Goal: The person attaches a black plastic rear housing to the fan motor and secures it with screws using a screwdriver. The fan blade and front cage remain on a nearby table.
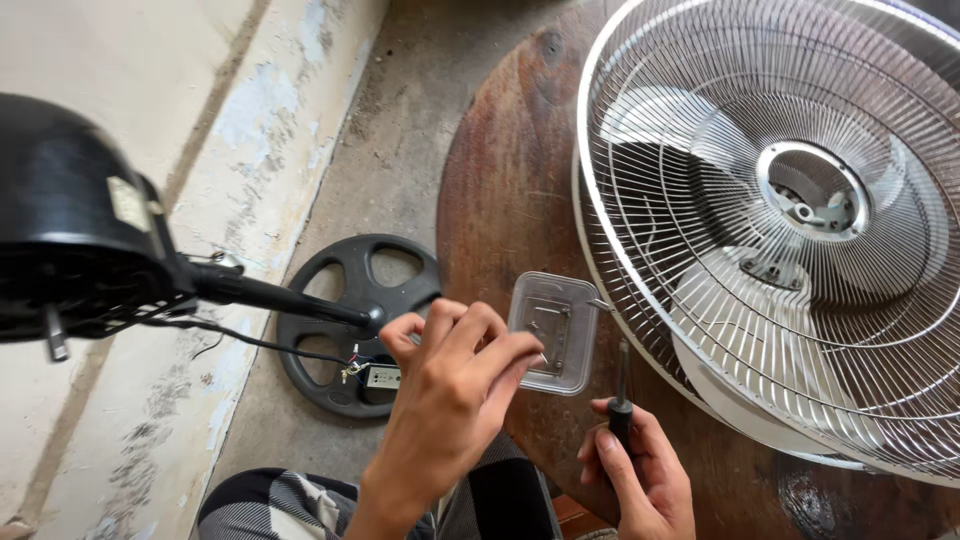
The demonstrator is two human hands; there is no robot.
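Observation:
My left hand [450,390] reaches over a small clear plastic tray [555,332] holding a few small screws, with its fingertips at the tray's near edge. My right hand [640,470] grips a black-handled screwdriver [621,385], shaft pointing up, just right of the tray. The tray lies on a rusty round brown table [500,180]. A white wire fan guard [780,220], with pale fan blades under it, rests on the table to the right.
A black fan motor housing [70,220] on its black pole [270,295] stands at the left. Its round black base [360,320] sits on the concrete floor with loose wires. A peeling wall runs along the left. My striped trouser leg [280,505] is at the bottom.

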